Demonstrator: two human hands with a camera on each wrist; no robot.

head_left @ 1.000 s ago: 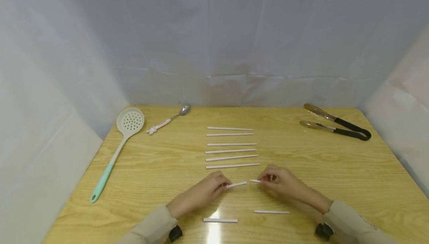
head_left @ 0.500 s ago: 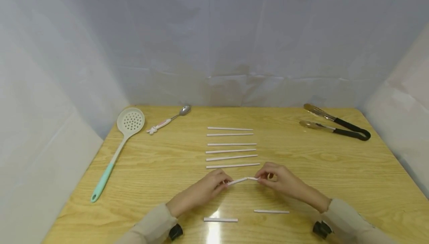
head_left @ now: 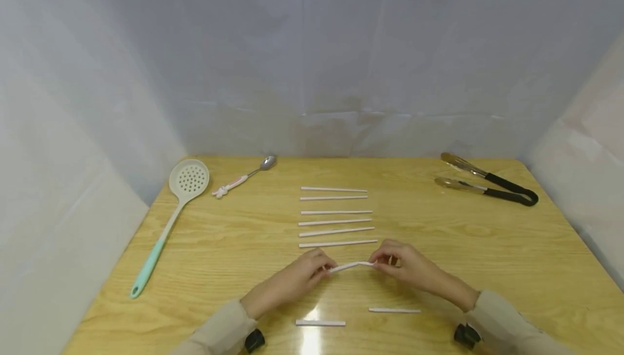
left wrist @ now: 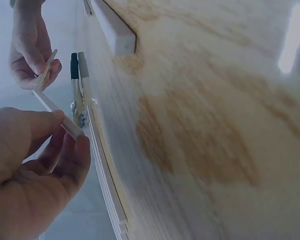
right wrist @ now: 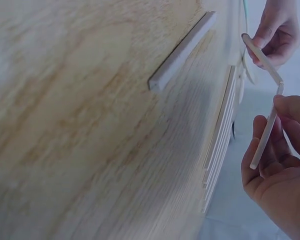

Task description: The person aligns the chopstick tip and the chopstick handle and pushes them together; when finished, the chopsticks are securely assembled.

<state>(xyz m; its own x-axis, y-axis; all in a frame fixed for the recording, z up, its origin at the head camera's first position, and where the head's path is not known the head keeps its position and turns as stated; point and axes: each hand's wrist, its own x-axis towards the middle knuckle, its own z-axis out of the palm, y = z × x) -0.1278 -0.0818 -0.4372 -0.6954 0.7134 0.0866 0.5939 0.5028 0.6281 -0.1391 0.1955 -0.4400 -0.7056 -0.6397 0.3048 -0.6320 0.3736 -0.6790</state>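
In the head view my left hand (head_left: 297,276) pinches the thicker half of a white chopstick (head_left: 344,267) between thumb and fingers. My right hand (head_left: 411,268) pinches the thinner half (head_left: 366,263) from the other side. Above the wooden table, the inner ends of the halves meet. They form a shallow bend, plain in the right wrist view, where the thinner half (right wrist: 266,136) runs at an angle to the thicker half (right wrist: 264,61). Whether the two are joined or only touching, I cannot tell. Nearer the front lie two loose chopstick halves, one thicker (head_left: 320,323) and one thinner (head_left: 395,310).
Several full-length white chopsticks (head_left: 336,244) lie in rows beyond my hands. A slotted skimmer (head_left: 189,178) with a mint handle is at the left, beside a spoon (head_left: 239,180) with a pink handle. Black-handled tongs (head_left: 507,189) lie at the back right.
The gap between the two chopstick halves has closed as my right hand moved slightly left; their ends now meet. The things on the table have stayed put.
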